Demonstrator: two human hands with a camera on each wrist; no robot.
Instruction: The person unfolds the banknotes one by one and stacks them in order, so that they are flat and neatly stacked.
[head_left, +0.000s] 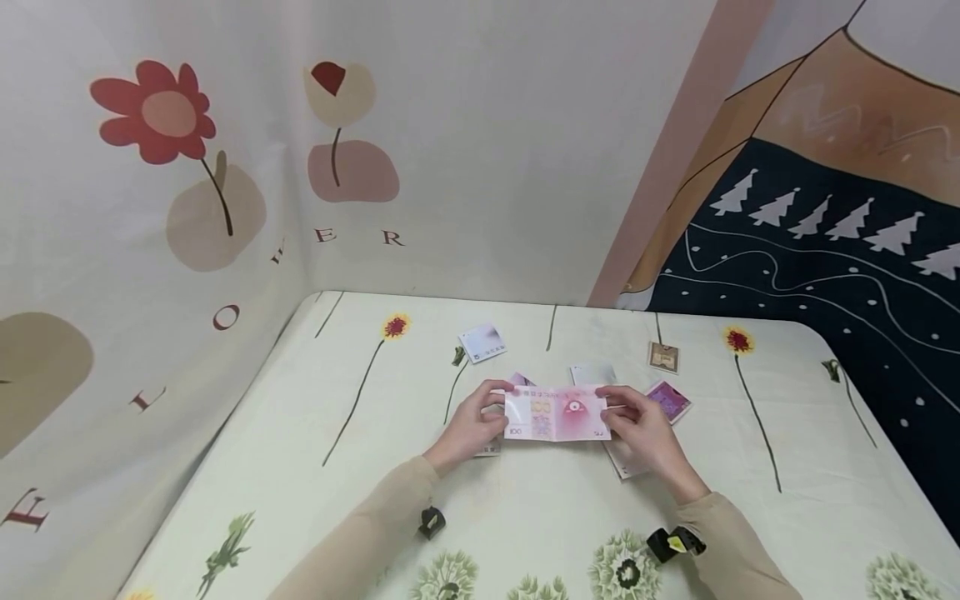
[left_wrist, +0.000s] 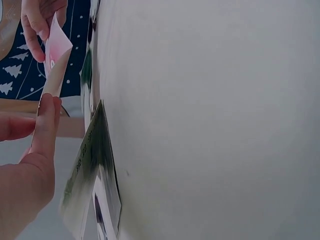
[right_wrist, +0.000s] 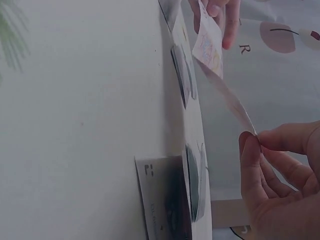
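Observation:
A pink banknote (head_left: 555,414) marked 100 is held up between both hands, with a crease down its middle. My left hand (head_left: 476,425) pinches its left end between thumb and fingers. At the other end, my right hand (head_left: 641,429) pinches it the same way. The right wrist view shows thumb and fingertip meeting at the note's edge. Beneath the left hand, a folded greenish note (left_wrist: 92,165) stands tented on the table. A pale folded note (head_left: 622,462) lies partly hidden under the right hand.
Around the hands on the flower-patterned tablecloth (head_left: 555,517) lie a pale folded note (head_left: 482,342), a purple note (head_left: 670,402), a small brown note (head_left: 663,357) and another pale note (head_left: 592,372) partly behind the pink one. Patterned cloth hangs behind and to the left.

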